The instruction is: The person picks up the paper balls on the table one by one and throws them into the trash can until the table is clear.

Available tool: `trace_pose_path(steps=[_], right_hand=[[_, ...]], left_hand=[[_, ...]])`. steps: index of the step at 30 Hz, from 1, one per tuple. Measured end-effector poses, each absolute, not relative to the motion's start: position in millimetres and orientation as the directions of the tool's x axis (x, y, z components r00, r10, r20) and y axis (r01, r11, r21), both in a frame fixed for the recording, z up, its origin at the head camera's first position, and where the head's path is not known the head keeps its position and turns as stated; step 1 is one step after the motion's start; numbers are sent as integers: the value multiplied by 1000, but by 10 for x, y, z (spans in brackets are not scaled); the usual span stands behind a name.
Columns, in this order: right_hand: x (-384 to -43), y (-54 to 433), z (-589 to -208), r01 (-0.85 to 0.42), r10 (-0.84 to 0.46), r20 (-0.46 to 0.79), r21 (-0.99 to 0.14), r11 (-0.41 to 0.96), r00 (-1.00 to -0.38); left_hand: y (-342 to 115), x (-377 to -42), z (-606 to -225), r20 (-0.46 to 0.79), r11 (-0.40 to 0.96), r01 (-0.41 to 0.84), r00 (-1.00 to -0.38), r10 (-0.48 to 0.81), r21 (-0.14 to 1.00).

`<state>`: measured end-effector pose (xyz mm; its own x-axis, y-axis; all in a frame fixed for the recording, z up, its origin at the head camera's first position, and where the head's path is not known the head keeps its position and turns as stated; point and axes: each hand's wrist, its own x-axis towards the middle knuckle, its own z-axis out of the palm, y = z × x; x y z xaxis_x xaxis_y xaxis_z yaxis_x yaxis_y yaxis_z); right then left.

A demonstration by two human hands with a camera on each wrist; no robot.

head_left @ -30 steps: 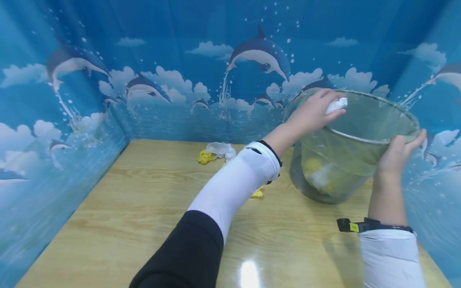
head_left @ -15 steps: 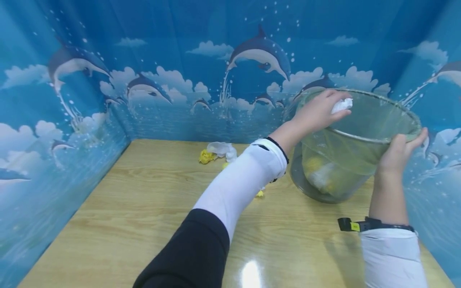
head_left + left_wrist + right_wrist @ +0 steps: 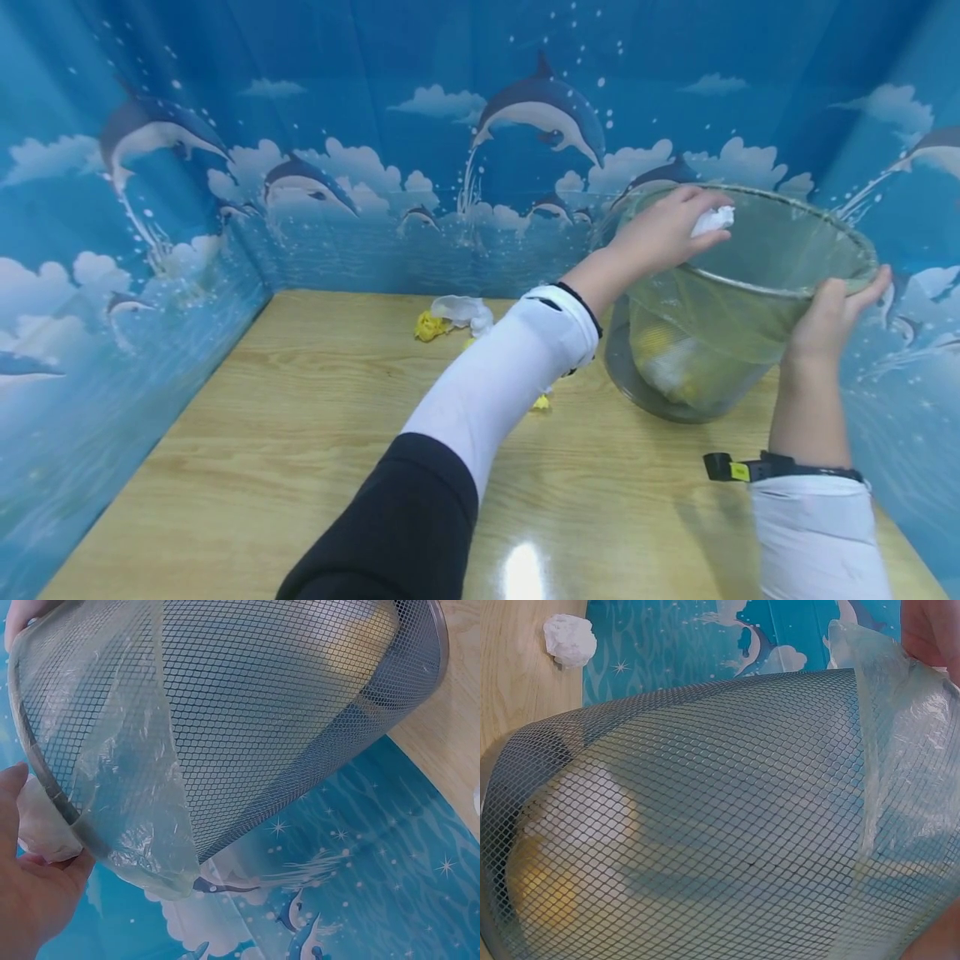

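While the person's left-hand grip is pinching a small crumpled white piece between fingers and thumb, the right-hand grip is holding the rim of a wire-mesh basket at its right side. The white piece is sitting just over the near-left part of the basket's mouth, and the left wrist view is showing it close beside the rim; whether the fingers there are also touching the metal, one cannot tell. The basket is leaning rather than standing upright, its mouth tipping toward the right, and a translucent greenish bag is lining it and folding outward over the rim. Through the mesh, blurred yellow contents and white contents are showing low inside the bag. Farther left on the wooden bench, a crumpled yellow piece is lying against a crumpled white wrapper, and a yellow scrap is peeking out beside the left forearm, partly hidden by it. In the right wrist view, a crumpled white ball is resting on the bench near the basket's lower end. Black bands are circling both wrists, white sleeves are covering the forearms, and a blue curtain printed with dolphins and clouds is hanging behind and along both sides.
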<state>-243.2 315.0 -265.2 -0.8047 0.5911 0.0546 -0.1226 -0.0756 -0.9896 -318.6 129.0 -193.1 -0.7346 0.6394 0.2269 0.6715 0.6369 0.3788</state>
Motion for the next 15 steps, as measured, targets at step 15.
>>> trace_pose_path(steps=[15], right_hand=[[-2424, 3137, -2649, -118, 593, 55, -991, -69, -803]], left_hand=[[1310, -3185, -1945, 219, 642, 683, -725, 653, 349]])
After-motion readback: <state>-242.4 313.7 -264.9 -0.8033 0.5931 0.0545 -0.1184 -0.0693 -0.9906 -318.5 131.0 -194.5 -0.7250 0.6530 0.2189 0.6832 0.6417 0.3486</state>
